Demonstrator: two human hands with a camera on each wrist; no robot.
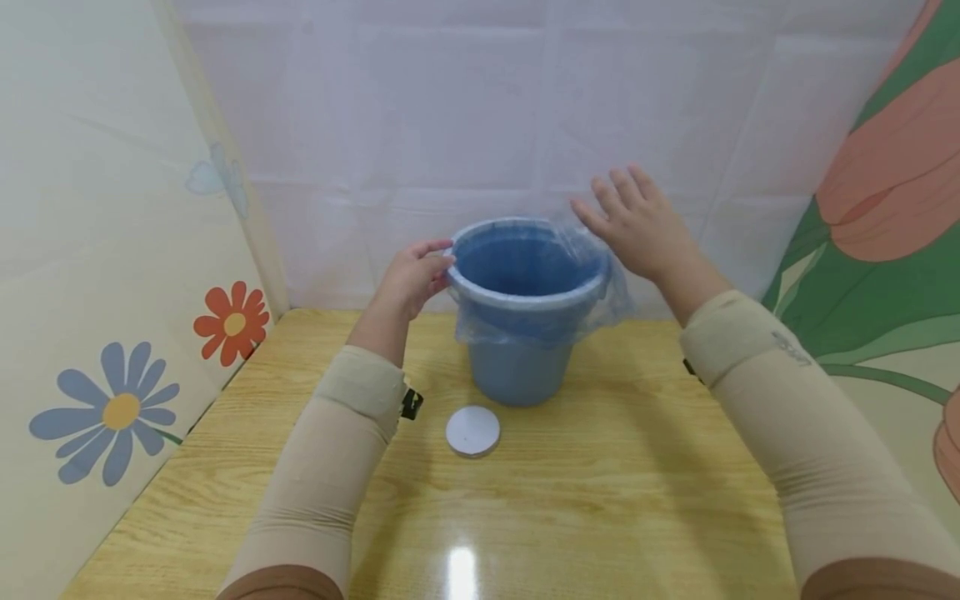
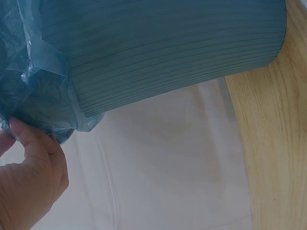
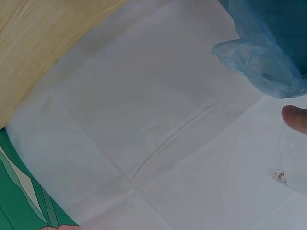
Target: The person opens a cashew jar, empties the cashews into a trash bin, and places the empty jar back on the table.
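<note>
A blue trash can [image 1: 519, 367] stands upright on the table, lined with a thin translucent trash bag [image 2: 45, 91] folded over its rim. My left hand [image 1: 417, 275] grips the bag-covered rim at the left, thumb and fingers on either side of it. Above the right side of the rim is my right hand [image 1: 637, 223], its fingers spread and straight. Below the right palm a see-through piece of plastic [image 1: 576, 242] shows at the can's mouth. The right wrist view has the thumb [image 3: 295, 119] near a faint clear shape with brown specks [image 3: 279, 176].
In front of the can a round white disc [image 1: 472, 431] lies flat on the wood-grain table [image 1: 585, 508]. A white cloth backdrop [image 1: 450, 108] hangs close behind the can. Flower-printed panels [image 1: 97, 250] stand along the left and right sides.
</note>
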